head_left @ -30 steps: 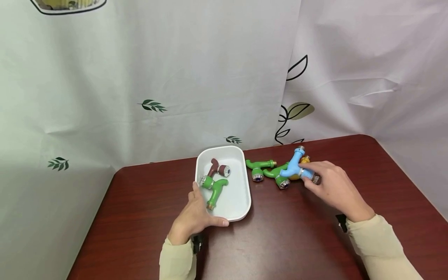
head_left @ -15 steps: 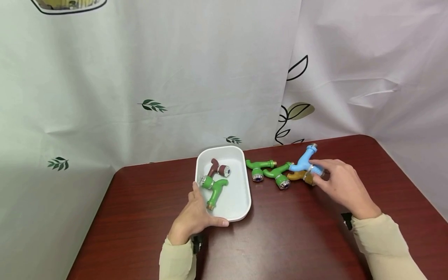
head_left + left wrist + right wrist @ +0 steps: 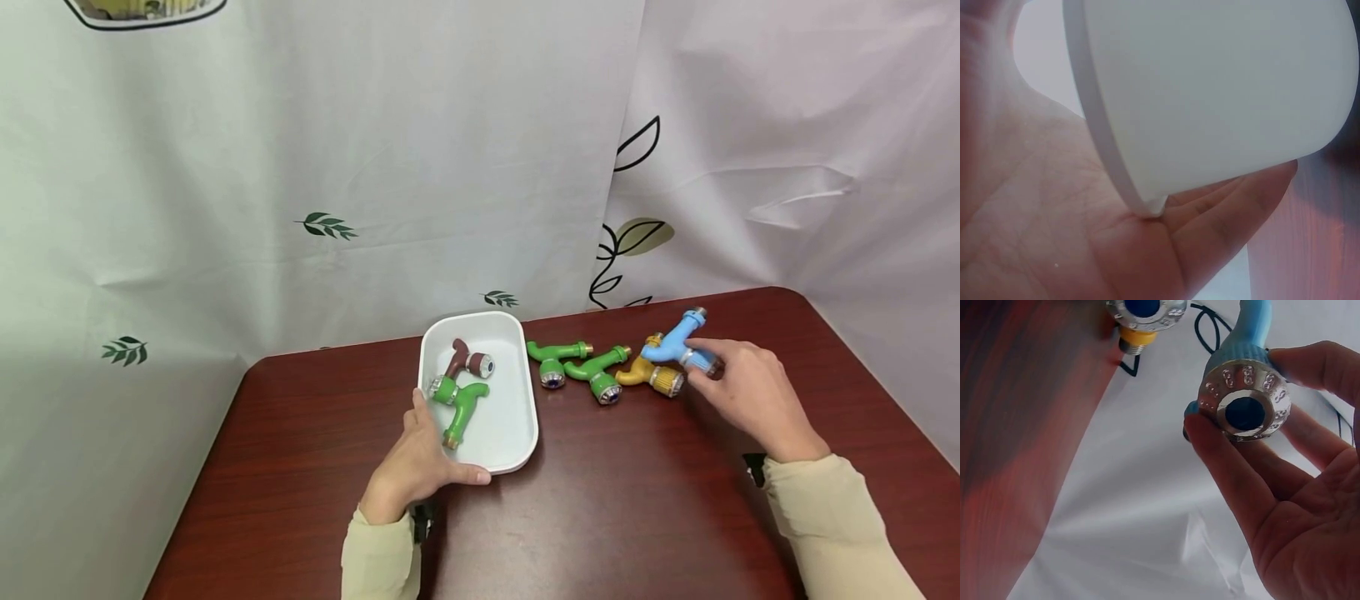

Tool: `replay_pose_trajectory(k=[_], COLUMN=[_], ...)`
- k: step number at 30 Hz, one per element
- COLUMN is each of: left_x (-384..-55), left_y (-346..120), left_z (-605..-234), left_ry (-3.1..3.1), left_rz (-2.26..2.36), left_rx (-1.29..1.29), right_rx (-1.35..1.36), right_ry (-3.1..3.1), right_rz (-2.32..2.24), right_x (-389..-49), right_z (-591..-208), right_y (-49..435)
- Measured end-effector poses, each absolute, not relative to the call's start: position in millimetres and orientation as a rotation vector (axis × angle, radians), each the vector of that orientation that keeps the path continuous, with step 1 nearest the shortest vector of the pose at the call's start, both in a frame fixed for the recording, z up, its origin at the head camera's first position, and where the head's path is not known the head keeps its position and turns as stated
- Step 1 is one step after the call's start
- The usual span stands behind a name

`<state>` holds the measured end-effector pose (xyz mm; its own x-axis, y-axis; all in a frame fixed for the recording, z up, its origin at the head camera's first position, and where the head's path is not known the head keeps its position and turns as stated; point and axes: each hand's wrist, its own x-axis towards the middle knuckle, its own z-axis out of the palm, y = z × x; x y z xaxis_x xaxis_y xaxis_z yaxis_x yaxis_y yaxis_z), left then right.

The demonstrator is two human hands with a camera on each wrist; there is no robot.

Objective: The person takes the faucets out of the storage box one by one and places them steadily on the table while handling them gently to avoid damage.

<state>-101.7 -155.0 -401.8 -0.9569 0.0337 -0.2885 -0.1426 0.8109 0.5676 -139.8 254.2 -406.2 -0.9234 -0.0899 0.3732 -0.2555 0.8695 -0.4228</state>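
I've got R hand [image 3: 752, 396] on the blue tap [image 3: 672, 343]: thumb + fingers pinch its ribbed knob; R wrist cam shows the silver knob face w/ dark centre btwn them. Spout points left of the hand, threaded end away from it. Can't tell if it's fully clear of the desk [image 3: 600, 517]. Just left of R hand lies the yellow tap [image 3: 641, 371], partly covered by the blue spout in head view; contact btwn the 2 unclear. Further left of that hand, a green tap [image 3: 599, 365], then a 2nd green tap [image 3: 558, 354] right beside the tray.

L hand [image 3: 414, 460] is spread wide at the near-left corner of the white tray [image 3: 510, 417]: thumb along the near end, fingers along the outer left side; L wrist cam has the rim against the hand. In the tray, just right of L fingers, is a 3rd green tap [image 3: 467, 404]; a bit beyond, a brown tap [image 3: 456, 360]. Past both hands hangs a white curtain [image 3: 450, 167] w/ leaf prints.
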Motion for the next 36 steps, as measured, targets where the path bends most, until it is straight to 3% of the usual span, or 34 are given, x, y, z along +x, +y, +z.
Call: replay_pose_trajectory(k=[36], left_x=[-102.7], left_y=[-154.3], left_z=[-403.8], left_ry=[2.698], left_rz=[0.898], left_rx=[-0.11], right_rx=[-0.015], right_ry=[-2.93], right_rz=[0.756], right_x=[-146.6], right_z=[-425.9], right_y=[265.7])
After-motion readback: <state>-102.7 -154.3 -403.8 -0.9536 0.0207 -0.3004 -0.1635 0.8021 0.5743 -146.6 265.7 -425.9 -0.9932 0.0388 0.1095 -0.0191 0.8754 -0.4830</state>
